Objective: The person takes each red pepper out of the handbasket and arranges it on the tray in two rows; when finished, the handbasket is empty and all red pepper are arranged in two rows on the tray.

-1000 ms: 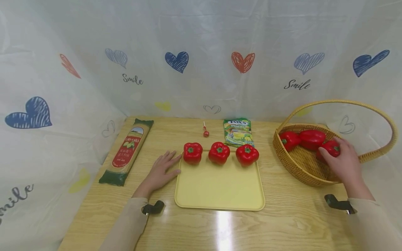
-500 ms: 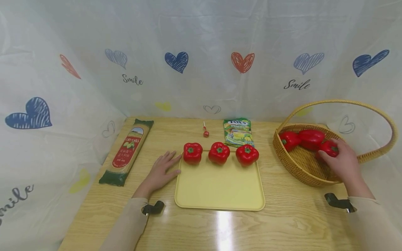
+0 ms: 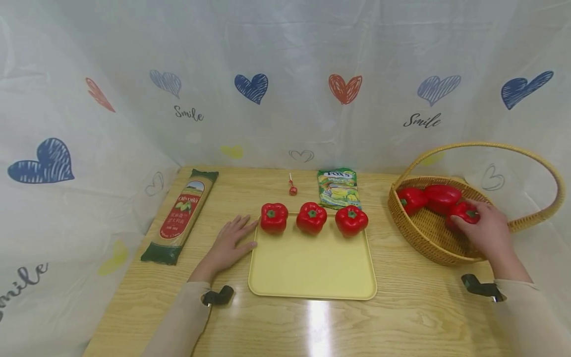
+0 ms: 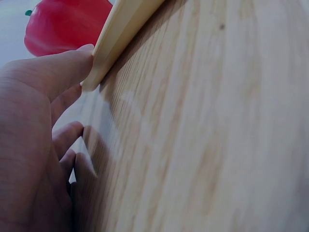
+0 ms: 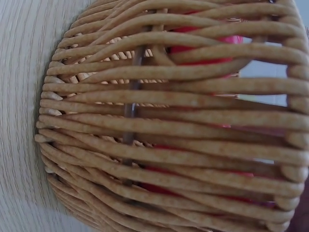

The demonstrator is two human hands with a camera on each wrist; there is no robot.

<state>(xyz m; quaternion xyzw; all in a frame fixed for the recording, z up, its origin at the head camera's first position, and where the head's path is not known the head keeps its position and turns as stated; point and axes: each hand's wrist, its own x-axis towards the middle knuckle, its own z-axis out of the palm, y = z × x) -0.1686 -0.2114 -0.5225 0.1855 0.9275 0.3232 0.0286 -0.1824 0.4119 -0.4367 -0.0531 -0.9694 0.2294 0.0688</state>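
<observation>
In the head view my right hand [image 3: 489, 230] reaches into a wicker basket [image 3: 421, 238] and grips a red bell pepper [image 3: 462, 209], fingers over its far side and thumb on the near side. Two other red bell peppers lie in the basket beside it, the left one [image 3: 413, 198] showing its green stem. My left hand [image 3: 228, 243] lies spread at the left rim of a yellow tray [image 3: 312, 270]. Its thumb touches the tray edge [image 4: 116, 43] in the left wrist view. Three red bell peppers, one at the middle [image 3: 311, 219], stand in a row along the tray's far side.
Behind the tray lie a lollipop [image 3: 292, 190] and a green candy bag [image 3: 339, 188]. A pack of spaghetti [image 3: 182, 215] lies on the left. The basket's tall handle [image 3: 482, 145] arches over its right part. Basket weave [image 5: 183, 111] fills most of the right wrist view.
My right hand has shifted slightly left within the basket, and the bell pepper in it has moved and turned a little with it. The left hand and tray stay still.
</observation>
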